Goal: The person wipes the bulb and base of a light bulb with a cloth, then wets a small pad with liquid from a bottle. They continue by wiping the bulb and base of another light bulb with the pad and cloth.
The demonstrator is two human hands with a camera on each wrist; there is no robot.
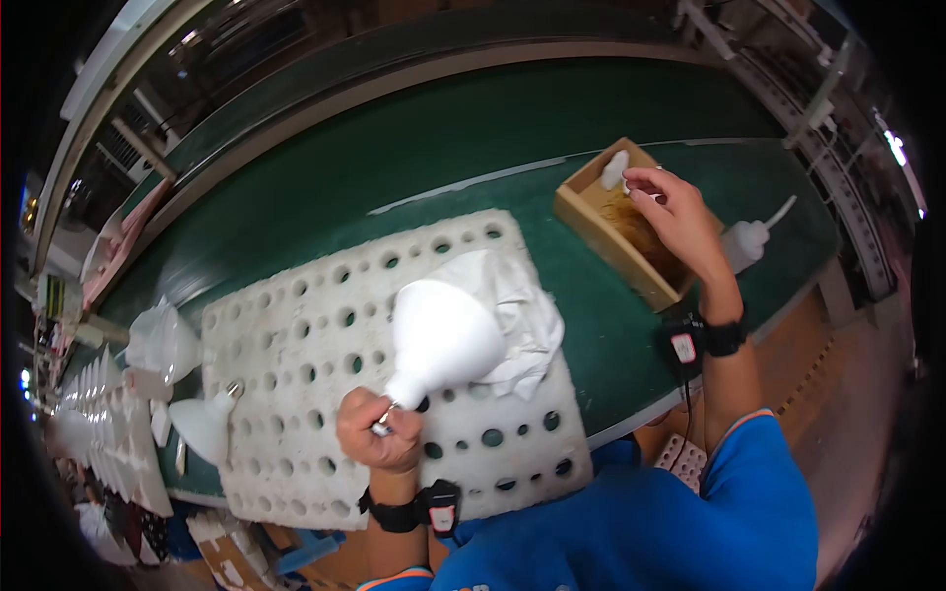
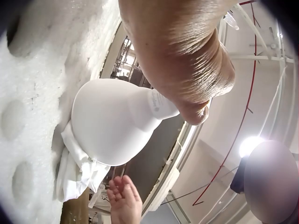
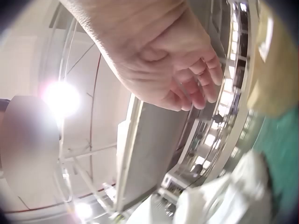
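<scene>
My left hand (image 1: 379,430) grips a white reflector light bulb (image 1: 445,333) by its metal screw base, the wide end slanting up and away over the foam board (image 1: 286,340). In the left wrist view the bulb's (image 2: 110,122) smooth white body shows beside a crumpled white cloth (image 2: 74,168). The same cloth (image 1: 537,340) lies on the foam board behind the bulb. Over the brown open box (image 1: 626,251) hangs my right hand (image 1: 680,219), its fingertips near a small white piece (image 1: 615,169) at the box's far end. The right wrist view shows loosely bent fingers (image 3: 212,70) holding nothing.
A white squeeze bottle (image 1: 746,244) with a long spout stands right of the box. Another bulb (image 1: 202,426) lies at the foam board's left edge, near a translucent cover-like shape (image 1: 163,340). Rows of white bulbs (image 1: 108,433) line the far left. The bench top (image 1: 463,138) is green.
</scene>
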